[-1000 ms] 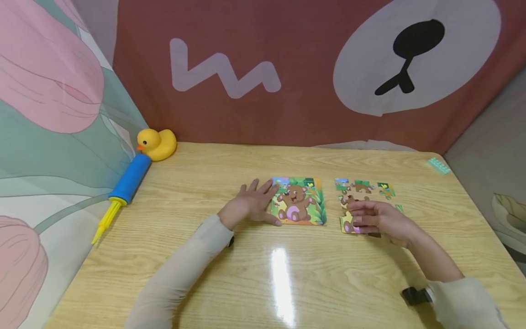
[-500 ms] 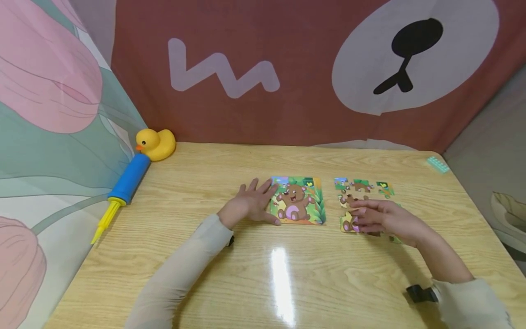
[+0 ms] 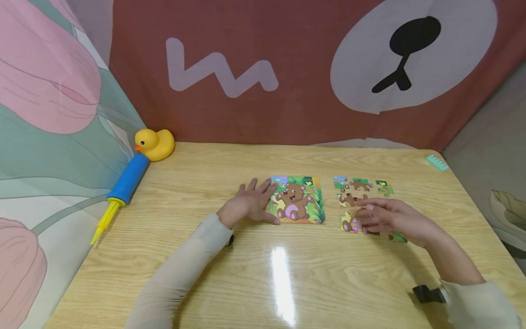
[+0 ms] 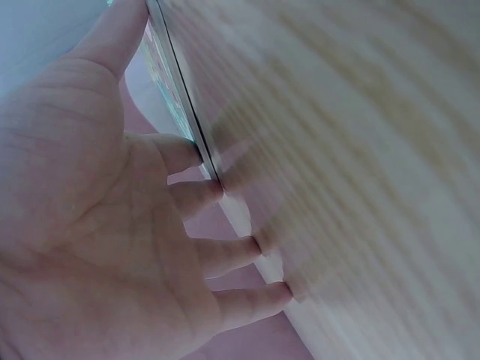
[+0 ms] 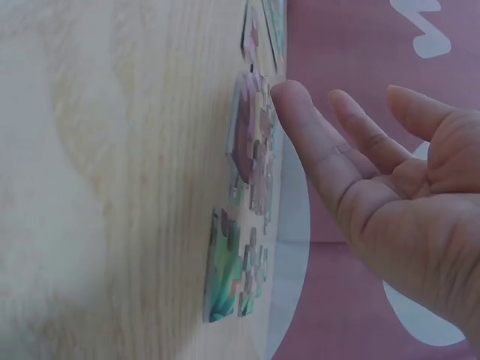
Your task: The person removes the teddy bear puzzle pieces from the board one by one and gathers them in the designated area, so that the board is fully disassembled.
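Observation:
A square bear picture board [image 3: 297,201] lies flat near the middle of the table. My left hand [image 3: 248,204] rests at its left edge with fingers spread; the left wrist view has the fingertips down on the wood and the thumb by the board's edge [image 4: 176,82]. To the right of the board lie loose jigsaw pieces with parts of the same bear, such as a top piece [image 3: 361,184] and a green corner piece [image 3: 398,237]. Over them hovers my right hand [image 3: 400,221], fingers loosely extended and holding nothing, apart from the pieces [image 5: 255,135]. It hides some of them.
A yellow rubber duck [image 3: 155,144] and a blue hand pump [image 3: 129,178] with a yellow nozzle sit along the left edge. At the back right corner lies a mint toy brick [image 3: 437,162]. A brown printed cloth [image 3: 246,119] hangs behind the wooden table [image 3: 230,283].
My right hand has drifted right, uncovering more of the lower pieces, including the green corner one. The left hand and the board have stayed in place. The view has shifted slightly.

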{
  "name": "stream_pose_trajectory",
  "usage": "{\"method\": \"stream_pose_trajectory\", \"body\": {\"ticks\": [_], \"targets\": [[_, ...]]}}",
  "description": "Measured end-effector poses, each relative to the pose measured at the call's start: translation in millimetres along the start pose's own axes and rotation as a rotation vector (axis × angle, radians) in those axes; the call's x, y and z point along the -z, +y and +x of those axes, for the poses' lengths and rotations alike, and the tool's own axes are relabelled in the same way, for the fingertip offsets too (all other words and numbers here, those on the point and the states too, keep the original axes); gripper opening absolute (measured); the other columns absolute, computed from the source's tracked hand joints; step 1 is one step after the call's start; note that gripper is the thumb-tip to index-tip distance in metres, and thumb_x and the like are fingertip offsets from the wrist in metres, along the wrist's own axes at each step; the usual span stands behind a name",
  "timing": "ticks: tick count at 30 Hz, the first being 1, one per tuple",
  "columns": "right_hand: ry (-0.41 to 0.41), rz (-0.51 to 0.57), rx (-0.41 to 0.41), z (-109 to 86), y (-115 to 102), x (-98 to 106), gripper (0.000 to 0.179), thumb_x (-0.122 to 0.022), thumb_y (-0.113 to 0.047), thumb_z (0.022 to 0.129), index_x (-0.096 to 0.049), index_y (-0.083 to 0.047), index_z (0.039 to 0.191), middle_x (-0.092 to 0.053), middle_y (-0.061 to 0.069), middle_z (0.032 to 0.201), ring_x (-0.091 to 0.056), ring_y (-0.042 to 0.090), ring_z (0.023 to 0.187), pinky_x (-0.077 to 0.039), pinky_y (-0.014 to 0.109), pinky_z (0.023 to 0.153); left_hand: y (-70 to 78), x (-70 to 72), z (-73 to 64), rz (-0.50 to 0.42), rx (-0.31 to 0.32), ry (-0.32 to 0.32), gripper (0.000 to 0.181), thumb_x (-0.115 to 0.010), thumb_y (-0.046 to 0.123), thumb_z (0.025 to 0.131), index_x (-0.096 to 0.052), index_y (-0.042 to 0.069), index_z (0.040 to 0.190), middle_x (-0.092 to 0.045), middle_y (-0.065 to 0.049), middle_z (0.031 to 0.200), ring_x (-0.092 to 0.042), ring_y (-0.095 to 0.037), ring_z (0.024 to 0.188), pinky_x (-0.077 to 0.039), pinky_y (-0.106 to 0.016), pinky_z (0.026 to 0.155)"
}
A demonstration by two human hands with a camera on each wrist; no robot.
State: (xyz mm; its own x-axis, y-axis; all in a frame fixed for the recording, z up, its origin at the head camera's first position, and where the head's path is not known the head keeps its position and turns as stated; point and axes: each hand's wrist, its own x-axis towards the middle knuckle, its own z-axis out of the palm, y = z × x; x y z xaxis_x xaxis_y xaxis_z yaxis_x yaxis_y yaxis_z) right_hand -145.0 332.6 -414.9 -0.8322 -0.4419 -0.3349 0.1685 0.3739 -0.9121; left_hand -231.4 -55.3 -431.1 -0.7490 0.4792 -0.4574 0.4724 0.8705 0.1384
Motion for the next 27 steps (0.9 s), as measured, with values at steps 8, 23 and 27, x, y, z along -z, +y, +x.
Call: {"method": "stream_pose_trajectory", "body": {"ticks": [8, 23, 27], "targets": [[-0.016, 0.007, -0.004, 7.3, 0, -5, 0.062, -0.041, -0.03, 0.111, -0.025, 0.01, 0.156, -0.043, 0.04, 0.148, -0.067, 0.019, 0.122, -0.058, 0.038, 0.096, -1.6, -0.4, 0.4, -0.001, -0.004, -0.004, 0.112, -0.056, 0.08, 0.084, 0.004, 0.029, 0.164, 0.01, 0.003, 0.173, 0.003, -0.038, 0.159, -0.008, -0.065, 0.125], [0.027, -0.044, -0.003, 11.2, -5, -6, 0.059, -0.044, -0.031, 0.11, -0.033, 0.008, 0.153, -0.045, 0.034, 0.15, -0.065, 0.032, 0.123, -0.058, 0.036, 0.095, -0.4, -2.2, -1.5, -0.014, -0.003, -0.011, 0.113, -0.058, 0.079, 0.084, 0.004, 0.029, 0.164, 0.011, 0.003, 0.172, 0.004, -0.038, 0.159, -0.007, -0.064, 0.125], [0.114, -0.121, 0.028, 16.0, -9, -6, 0.056, -0.044, -0.033, 0.11, -0.039, 0.004, 0.152, -0.045, 0.029, 0.152, -0.063, 0.036, 0.125, -0.057, 0.035, 0.095, -1.5, -4.9, -0.8, -0.025, -0.009, -0.004, 0.114, -0.058, 0.079, 0.084, 0.004, 0.028, 0.164, 0.01, 0.002, 0.172, 0.003, -0.039, 0.159, -0.006, -0.064, 0.125]]}}
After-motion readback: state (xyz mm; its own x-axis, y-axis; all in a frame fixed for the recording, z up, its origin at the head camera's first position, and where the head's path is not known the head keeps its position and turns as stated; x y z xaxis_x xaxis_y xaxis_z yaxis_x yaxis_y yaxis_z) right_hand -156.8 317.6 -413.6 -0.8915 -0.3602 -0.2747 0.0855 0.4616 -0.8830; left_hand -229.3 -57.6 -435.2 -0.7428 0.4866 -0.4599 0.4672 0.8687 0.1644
